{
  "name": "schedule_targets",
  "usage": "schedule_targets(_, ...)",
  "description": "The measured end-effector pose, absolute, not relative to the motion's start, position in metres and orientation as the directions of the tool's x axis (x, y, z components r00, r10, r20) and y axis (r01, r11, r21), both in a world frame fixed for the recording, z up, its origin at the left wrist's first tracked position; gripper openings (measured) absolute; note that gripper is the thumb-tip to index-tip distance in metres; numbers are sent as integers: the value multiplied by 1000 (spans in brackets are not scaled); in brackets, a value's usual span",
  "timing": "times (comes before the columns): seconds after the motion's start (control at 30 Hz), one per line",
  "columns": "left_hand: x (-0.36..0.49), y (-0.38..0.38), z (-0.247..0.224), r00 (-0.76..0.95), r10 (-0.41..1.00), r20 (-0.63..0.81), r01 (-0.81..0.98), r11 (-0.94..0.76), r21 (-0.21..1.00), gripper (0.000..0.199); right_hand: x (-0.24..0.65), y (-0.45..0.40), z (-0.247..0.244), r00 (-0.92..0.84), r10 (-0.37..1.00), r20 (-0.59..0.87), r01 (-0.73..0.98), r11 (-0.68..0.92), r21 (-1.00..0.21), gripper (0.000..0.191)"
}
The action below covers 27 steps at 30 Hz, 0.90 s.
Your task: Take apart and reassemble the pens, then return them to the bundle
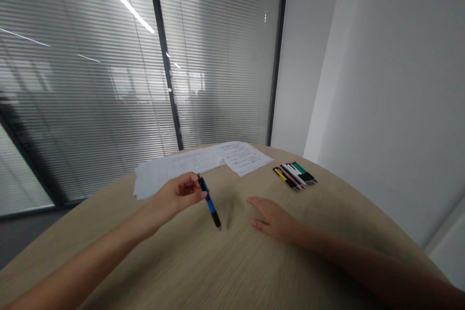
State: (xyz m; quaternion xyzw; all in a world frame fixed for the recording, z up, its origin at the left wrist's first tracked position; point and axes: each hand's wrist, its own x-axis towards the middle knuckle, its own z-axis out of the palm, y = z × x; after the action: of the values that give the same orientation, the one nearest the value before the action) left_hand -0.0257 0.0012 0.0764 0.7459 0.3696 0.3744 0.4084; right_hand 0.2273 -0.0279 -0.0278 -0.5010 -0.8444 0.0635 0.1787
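Blue pen (209, 202) is held near its top end by the curled fingers (189, 185) of the left hand (176, 196). Right hand (272, 220) is laid open and empty on the worktop (232, 271). Papers (181, 169), their print unreadably small, are spread beyond the left hand; coloured pens (295, 176) lie beyond the right.

- We are pinching a blue-and-black pen (209, 202) near its upper end.
- We are seeing its blue barrel slanting downward toward us.
- Its thick black lower end is hanging lowest.
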Motion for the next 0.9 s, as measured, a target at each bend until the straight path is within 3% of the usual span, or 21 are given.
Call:
schedule_targets(0.13,-17,3,55,347,929,132,-26,-132,991,14,229,-26,-29,-423,855,299,769,514,-380,44)
schedule_targets(0.3,-16,11,36,321,945,-54,-233,134,963,8,233,-22,-30,-377,842,386,615,539,-575,42)
schedule_targets(0.67,-7,11,16,318,946,-64,-268,155,951,7,223,-20,-33,-279,930,239,465,348,-814,49)
schedule_targets(0.9,-3,6,6,380,925,-15,-230,111,967,14,220,-23,-30,-196,962,191,472,263,-841,33)
